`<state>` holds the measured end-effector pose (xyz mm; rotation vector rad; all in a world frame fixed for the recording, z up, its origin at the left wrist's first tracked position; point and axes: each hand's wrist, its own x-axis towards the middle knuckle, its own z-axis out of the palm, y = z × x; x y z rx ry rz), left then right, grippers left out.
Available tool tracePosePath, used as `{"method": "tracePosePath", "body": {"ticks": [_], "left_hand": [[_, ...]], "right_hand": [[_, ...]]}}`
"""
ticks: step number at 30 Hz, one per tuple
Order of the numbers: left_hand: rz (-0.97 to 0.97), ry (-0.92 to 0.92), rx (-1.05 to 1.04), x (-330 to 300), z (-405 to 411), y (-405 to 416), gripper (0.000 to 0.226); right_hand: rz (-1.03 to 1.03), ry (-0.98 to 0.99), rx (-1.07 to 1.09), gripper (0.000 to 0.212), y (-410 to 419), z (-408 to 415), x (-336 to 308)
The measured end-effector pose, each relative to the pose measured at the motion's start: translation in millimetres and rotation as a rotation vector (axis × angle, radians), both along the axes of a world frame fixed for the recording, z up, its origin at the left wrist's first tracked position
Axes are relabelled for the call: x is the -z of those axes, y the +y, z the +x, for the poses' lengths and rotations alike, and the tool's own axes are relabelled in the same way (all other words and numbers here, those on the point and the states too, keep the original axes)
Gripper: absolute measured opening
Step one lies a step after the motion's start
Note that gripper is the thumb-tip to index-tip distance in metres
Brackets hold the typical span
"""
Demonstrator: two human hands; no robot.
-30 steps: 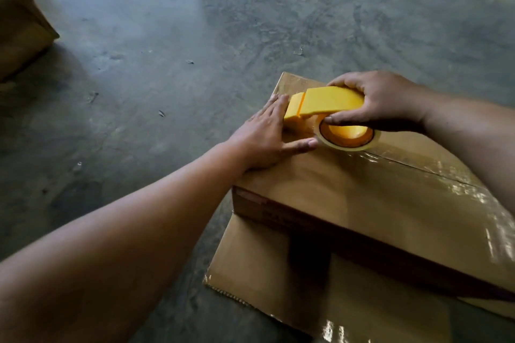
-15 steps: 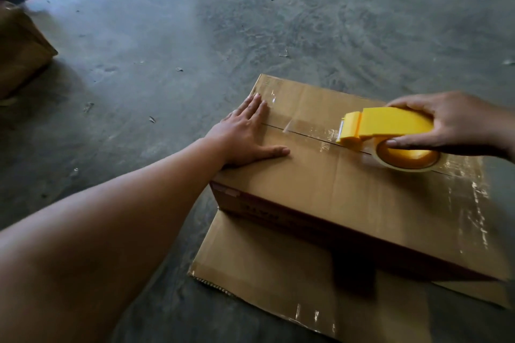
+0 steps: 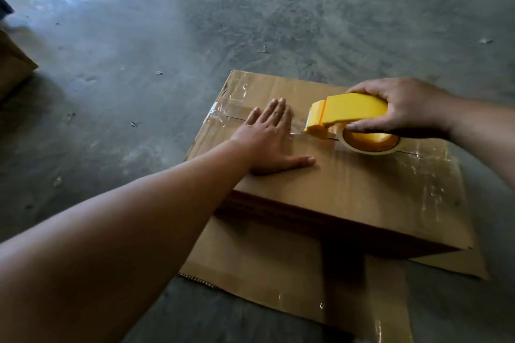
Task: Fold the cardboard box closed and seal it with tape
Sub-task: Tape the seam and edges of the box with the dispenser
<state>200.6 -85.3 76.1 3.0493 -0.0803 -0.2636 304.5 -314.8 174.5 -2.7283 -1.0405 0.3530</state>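
On the grey concrete floor (image 3: 139, 64), the cardboard box (image 3: 348, 184) is sitting closed on a flat cardboard sheet (image 3: 264, 264). The left hand (image 3: 270, 139) is lying open and flat, now pressing glossy clear tape onto the centre seam (image 3: 225, 117). The right hand (image 3: 401, 106) is gripping the yellow tape dispenser (image 3: 351, 113), which is returning leftward after pulling right; the sealing seems underway.
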Motion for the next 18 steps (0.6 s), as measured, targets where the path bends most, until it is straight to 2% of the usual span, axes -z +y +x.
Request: {"method": "tracePosePath", "body": {"ticks": [4,12,18], "left_hand": [[-0.049,-0.030,0.007,7,9,-31,0.132],[-0.036,-0.049,-0.020,7,7,-33,0.130],[0.027,0.030,-0.035,-1,7,-39,0.126]], "right_hand": [[-0.018,-0.032,-0.024,0.083,2,-3,-1],[-0.010,-0.031,-0.075,0.083,-11,1,-4],[-0.018,0.022,-0.024,0.089,-71,8,-3]]}}
